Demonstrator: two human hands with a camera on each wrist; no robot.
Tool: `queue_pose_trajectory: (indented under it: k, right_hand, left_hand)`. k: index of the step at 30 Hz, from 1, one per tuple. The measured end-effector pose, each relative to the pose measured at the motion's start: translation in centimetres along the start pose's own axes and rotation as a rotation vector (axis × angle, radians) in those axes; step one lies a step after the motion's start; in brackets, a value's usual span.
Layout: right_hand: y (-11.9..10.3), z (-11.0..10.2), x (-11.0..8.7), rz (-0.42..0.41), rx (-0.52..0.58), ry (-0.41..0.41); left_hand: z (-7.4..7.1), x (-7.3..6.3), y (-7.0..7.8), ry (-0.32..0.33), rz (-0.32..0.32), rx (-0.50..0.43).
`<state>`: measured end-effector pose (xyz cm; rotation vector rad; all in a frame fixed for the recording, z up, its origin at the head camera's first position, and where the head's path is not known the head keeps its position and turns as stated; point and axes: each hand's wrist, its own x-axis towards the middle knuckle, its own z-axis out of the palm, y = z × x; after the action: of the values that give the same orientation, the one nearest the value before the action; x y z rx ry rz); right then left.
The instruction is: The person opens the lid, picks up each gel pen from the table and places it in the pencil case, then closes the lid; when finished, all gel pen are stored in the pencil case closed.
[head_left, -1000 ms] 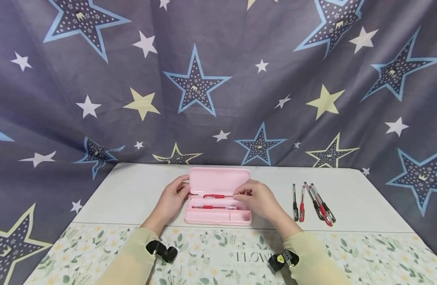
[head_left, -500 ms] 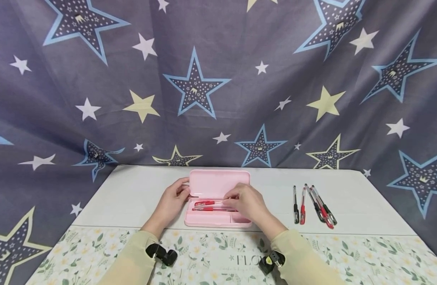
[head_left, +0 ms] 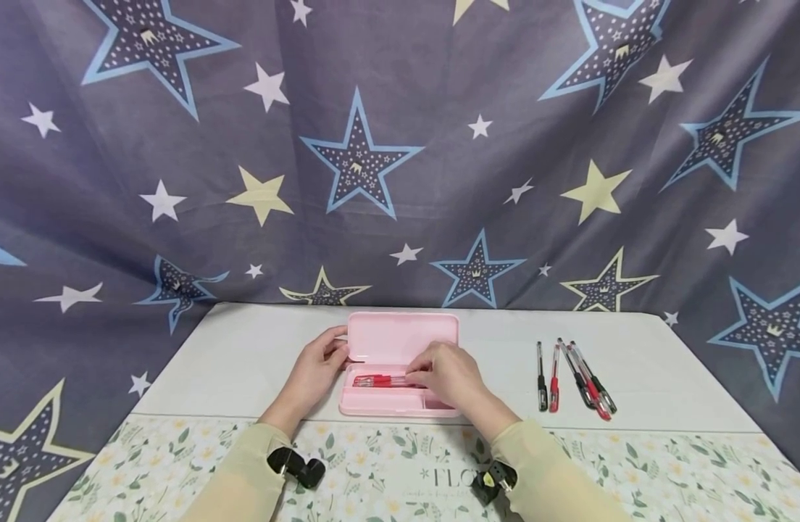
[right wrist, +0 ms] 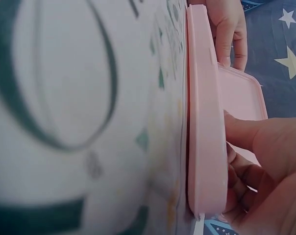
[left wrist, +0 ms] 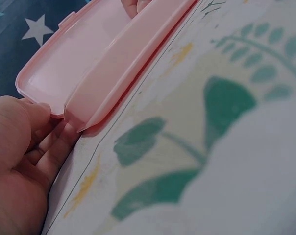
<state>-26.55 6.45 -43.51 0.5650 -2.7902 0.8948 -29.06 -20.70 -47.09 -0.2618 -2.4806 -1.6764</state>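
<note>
A pink pencil case (head_left: 380, 412) lies on the table with its lid (head_left: 393, 336) raised toward the back. My left hand (head_left: 314, 371) grips its left side at the hinge; in the left wrist view the thumb lies on the lid's corner and the fingers come from below. My right hand (head_left: 448, 373) reaches into the case and pinches the right end of a red pen (head_left: 372, 380). A second red pen lies alongside it in the long rear compartment, the two overlapping in the head view. Their right ends are hidden behind my right fingers.
To the right lie several loose pens: a black pen (head_left: 541, 380), a red pen (head_left: 554, 380) and an overlapping bunch of black and red ones (head_left: 589, 388). A floral mat (head_left: 348, 464) covers the table's front, and a starry curtain (head_left: 400, 203) hangs behind.
My right hand has moved left and down, lowering the red pen into the case beside the other. The left hand has stayed at the case's left side.
</note>
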Motion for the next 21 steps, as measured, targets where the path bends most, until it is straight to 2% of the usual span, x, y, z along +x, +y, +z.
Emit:
queue_pose_trajectory:
  k: [14,21]
  right_hand:
    - [0.05,0.16,-0.19,-0.078,-0.059,-0.036]
    - [-0.04,-0.43,-0.52,-0.067,-0.035,-0.042]
  left_hand:
    - [-0.06,-0.2,-0.12,0.001,-0.004,0.005]
    - [-0.01,-0.25,-0.09,-0.001,-0.001,-0.006]
